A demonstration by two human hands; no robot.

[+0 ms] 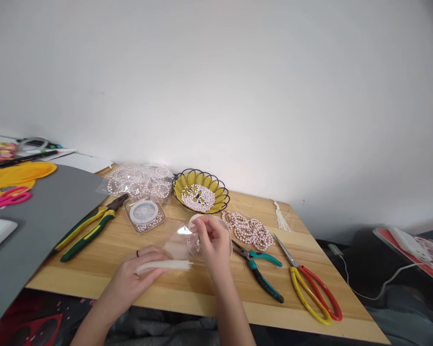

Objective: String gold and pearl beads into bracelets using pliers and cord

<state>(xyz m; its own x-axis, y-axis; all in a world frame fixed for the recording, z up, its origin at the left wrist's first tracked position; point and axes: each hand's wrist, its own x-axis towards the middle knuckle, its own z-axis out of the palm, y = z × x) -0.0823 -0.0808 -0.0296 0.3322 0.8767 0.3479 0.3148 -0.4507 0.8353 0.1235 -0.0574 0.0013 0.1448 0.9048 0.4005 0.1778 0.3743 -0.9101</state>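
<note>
Left hand (144, 271) is clasped around a white tassel (168, 265), which is held level just above the near edge of the table (104, 259). Right hand (212, 247) is pinched on a clear plastic bag (178, 241) beside it. Teal pliers (262, 278) are laid just right; a yellow basket (183, 188) is set behind.
</note>
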